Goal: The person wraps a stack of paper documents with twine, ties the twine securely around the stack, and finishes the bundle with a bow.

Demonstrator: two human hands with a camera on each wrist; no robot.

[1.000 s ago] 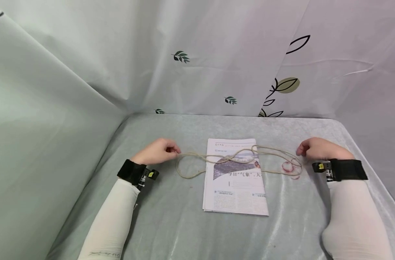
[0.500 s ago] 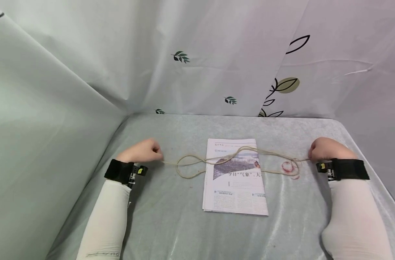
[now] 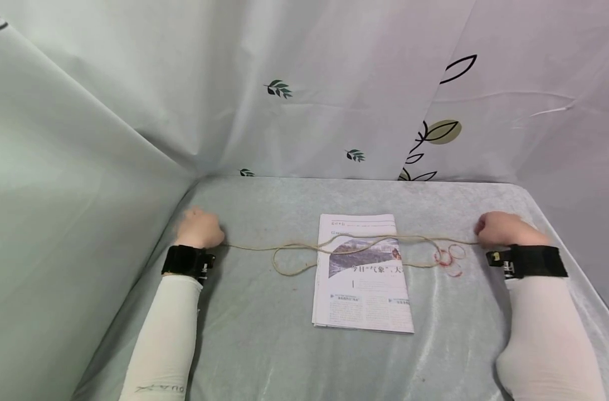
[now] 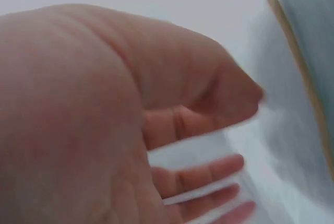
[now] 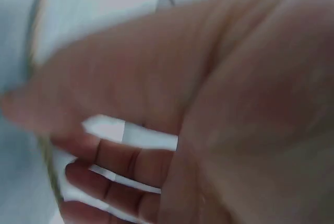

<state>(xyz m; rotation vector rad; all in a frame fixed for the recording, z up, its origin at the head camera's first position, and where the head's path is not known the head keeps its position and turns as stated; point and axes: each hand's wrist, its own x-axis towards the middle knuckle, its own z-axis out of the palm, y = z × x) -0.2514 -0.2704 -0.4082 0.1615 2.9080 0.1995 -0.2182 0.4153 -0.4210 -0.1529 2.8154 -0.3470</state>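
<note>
A folded newspaper (image 3: 369, 303) lies on the table. Tan twine (image 3: 271, 248) crosses over its upper half, and a lower strand disappears beneath it and comes out at both sides. Left of the paper, my left hand (image 3: 200, 228) is blurred beside the twine's left end. In the left wrist view, its fingers reach out fairly straight, with the thumb over the index finger, and the twine (image 4: 300, 59) runs just beyond the thumb tip. At the right, my right hand (image 3: 500, 229) pinches the other end of the twine (image 5: 52, 174) between thumb and index finger.
Red ring-shaped marks (image 3: 443, 257) show on the grey table covering (image 3: 264, 345) near the right strands. White patterned sheeting (image 3: 309, 128) rises behind the table, and a pale sheet (image 3: 83, 184) slopes along the left side.
My left hand has moved left and turned its fingers away, drawing the twine out. My right hand has shifted slightly right and gripped its end. The upper strands now lie straighter; the newspaper stays put.
</note>
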